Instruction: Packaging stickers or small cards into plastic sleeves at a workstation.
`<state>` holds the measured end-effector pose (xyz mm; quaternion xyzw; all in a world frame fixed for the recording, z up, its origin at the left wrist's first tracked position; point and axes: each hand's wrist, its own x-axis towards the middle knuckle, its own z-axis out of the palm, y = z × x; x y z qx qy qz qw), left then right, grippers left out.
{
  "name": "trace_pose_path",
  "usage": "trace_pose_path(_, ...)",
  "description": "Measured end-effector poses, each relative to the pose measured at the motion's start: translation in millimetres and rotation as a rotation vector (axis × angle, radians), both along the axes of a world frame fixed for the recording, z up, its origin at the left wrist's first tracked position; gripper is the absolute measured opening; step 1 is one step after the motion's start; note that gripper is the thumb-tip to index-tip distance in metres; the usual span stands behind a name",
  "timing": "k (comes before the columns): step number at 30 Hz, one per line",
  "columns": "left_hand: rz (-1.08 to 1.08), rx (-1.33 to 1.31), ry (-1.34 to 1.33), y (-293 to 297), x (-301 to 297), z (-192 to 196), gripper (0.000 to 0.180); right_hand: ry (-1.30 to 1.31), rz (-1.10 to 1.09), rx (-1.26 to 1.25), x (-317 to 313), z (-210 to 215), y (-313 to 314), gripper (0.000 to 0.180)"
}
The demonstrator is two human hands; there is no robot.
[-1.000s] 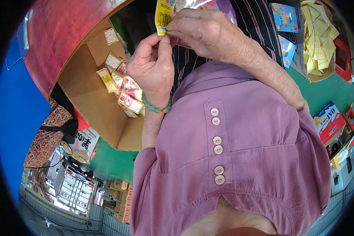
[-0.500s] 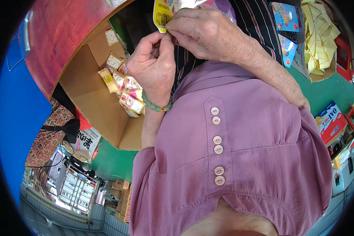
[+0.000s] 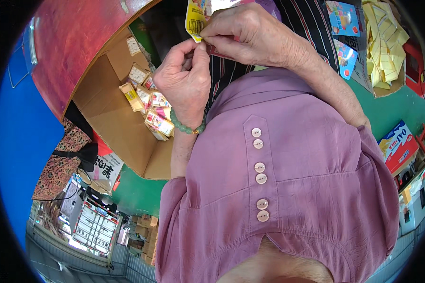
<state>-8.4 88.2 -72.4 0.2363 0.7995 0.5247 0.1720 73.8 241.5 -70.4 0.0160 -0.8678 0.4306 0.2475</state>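
Observation:
Both my hands meet at the lower corner of a yellow printed card sheet [image 3: 195,21], near the top of the view over my lap. Thumb and forefinger of my left hand [image 3: 186,78] pinch that corner from below, and a green bead bracelet circles the wrist. My right hand [image 3: 252,35] comes in from the right, its thumb and fingertips closed on the same corner. Part of the sheet, with pink and purple printing, runs behind my right hand and is hidden by it. Whether anything small sits between the fingertips cannot be made out.
Left of my arm stands an open cardboard box [image 3: 99,101] with several small packed cartons [image 3: 159,123] inside. A red tabletop [image 3: 80,42] lies beyond it. At the right are blue printed cards [image 3: 343,19], a carton of folded yellow pieces [image 3: 385,42] and an oat milk box [image 3: 399,146].
The sheet's lower corner has shifted slightly down. My right hand has turned a little, with its fingers more spread behind the pinch. My left hand stays almost in place.

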Motion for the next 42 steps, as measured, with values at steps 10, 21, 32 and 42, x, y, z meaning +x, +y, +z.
trace_pose_path(10, -0.101, 0.049, -0.052, 1, -1, 3, 0.006, 0.042, -0.033, 0.247, 3, -15, -2, 0.013)
trace_pose_path(21, -0.175, -0.079, 0.005, -6, -3, 1, 0.013, -0.167, 0.068, -0.307, 4, -10, 1, 0.011)
trace_pose_path(32, -0.165, -0.062, -0.011, -7, -4, -2, 0.013, -0.223, 0.076, -0.404, 1, -10, 1, 0.008)
trace_pose_path(42, -0.158, -0.057, 0.236, -8, -8, 2, 0.006, 0.073, -0.074, 0.434, 5, 10, -2, 0.007)
